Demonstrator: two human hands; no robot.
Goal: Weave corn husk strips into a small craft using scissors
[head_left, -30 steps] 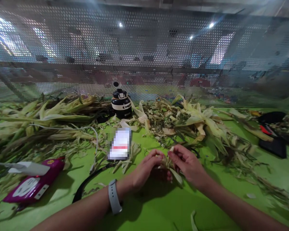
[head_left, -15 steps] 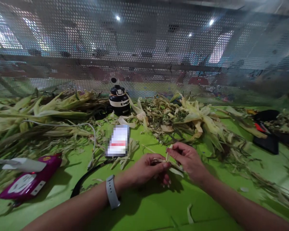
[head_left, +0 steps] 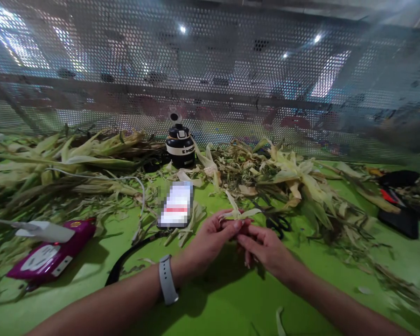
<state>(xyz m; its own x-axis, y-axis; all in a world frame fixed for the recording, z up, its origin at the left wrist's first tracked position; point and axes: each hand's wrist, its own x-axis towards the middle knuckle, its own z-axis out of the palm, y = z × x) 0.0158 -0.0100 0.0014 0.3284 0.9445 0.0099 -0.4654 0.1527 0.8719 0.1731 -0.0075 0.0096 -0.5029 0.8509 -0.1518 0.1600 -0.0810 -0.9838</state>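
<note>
Strips of pale corn husk (head_left: 238, 213) stick up and out sideways from between my fingers. My left hand (head_left: 215, 235), with a grey watch band (head_left: 168, 280) on its wrist, pinches the strips between thumb and fingers. Pressed against it, my right hand (head_left: 266, 247) has its thumb and fingers closed near the lower part of the same piece; what lies between those fingers is mostly hidden. Just beyond my right hand, black scissors (head_left: 278, 223) lie on the green tabletop (head_left: 238, 303).
Corn husk heaps lie at back left (head_left: 73, 158) and right (head_left: 301, 177). A black bottle (head_left: 180, 147) stands between them. A lit phone (head_left: 177, 205) lies nearer, a magenta power strip (head_left: 52, 254) with a white plug at left, a dark phone (head_left: 399, 219) at right. A perforated screen (head_left: 210, 70) rises behind.
My right hand has come down from the upright strip to meet my left hand. The husk strips now spread upward and right. The scissors have come into sight. The view has shifted slightly.
</note>
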